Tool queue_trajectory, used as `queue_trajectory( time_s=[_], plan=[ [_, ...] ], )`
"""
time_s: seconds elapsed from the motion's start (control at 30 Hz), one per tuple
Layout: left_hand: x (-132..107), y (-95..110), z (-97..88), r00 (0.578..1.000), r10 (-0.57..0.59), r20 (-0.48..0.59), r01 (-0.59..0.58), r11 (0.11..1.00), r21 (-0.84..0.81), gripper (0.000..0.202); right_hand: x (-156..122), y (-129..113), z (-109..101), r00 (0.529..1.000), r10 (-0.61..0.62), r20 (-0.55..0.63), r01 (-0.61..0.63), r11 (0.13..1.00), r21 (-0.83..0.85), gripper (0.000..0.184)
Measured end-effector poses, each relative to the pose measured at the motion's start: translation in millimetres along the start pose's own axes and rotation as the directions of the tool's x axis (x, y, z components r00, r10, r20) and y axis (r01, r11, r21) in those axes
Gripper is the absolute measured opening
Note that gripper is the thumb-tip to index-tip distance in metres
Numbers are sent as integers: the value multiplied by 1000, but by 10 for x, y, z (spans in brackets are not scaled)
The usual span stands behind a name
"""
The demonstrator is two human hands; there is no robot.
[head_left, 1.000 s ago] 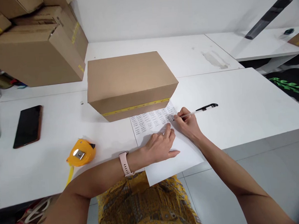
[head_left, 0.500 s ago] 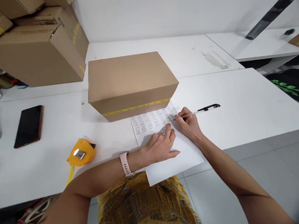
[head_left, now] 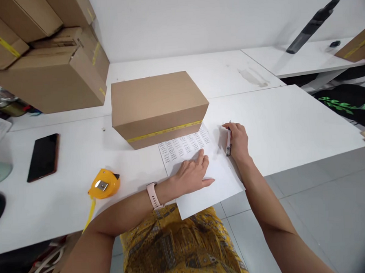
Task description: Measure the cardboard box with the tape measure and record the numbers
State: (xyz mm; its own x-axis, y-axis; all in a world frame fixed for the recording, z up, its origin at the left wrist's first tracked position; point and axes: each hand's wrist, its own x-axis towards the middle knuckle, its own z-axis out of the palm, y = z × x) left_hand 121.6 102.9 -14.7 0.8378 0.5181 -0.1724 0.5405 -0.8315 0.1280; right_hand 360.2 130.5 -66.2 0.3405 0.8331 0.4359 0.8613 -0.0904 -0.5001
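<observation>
A white sheet of paper (head_left: 201, 200) lies over the front edge of the table, its upper part filled with rows of small handwriting. My left hand (head_left: 193, 174) rests flat on it with the fingers spread, just below the writing. To the right of the sheet, my right hand (head_left: 238, 141) grips a pen (head_left: 228, 143), which is turned nearly in line with my forearm, away from the written lines. Behind the sheet stands a closed cardboard box (head_left: 157, 99) with yellow tape along its front; it covers the paper's top edge.
An orange tape measure (head_left: 104, 184) and a dark phone (head_left: 43, 157) lie on the white table (head_left: 135, 167) to the left. Stacked cardboard boxes (head_left: 72, 83) fill the back left. A dark tube-like object (head_left: 313, 26) leans at the back right, near another box (head_left: 357, 46).
My right hand has lifted off the writing and moved right, turning the pen from lying slantwise to nearly upright in view. My left hand stays on the paper. The view has shifted slightly.
</observation>
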Motion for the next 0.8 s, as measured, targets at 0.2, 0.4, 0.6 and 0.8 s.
queue_trajectory(
  time_s=[0.2,0.4,0.6,0.8],
  plan=[
    [-611,-275,-142,941,-112,-319,87,992,-90,35,-4,89,44,997,55,60,-40,975,-221,64],
    [-1647,-928,59,591,-537,-603,542,817,-196,56,33,71,46,986,139,-90,-147,985,-92,60],
    [-1950,-1108,371,467,-778,-421,709,614,-347,67,-62,-210,-100,940,30,-340,9,994,111,39],
    [-1791,-802,29,558,-806,-197,345,442,-828,69,-502,-888,-362,991,-71,-114,116,883,454,23]
  ],
)
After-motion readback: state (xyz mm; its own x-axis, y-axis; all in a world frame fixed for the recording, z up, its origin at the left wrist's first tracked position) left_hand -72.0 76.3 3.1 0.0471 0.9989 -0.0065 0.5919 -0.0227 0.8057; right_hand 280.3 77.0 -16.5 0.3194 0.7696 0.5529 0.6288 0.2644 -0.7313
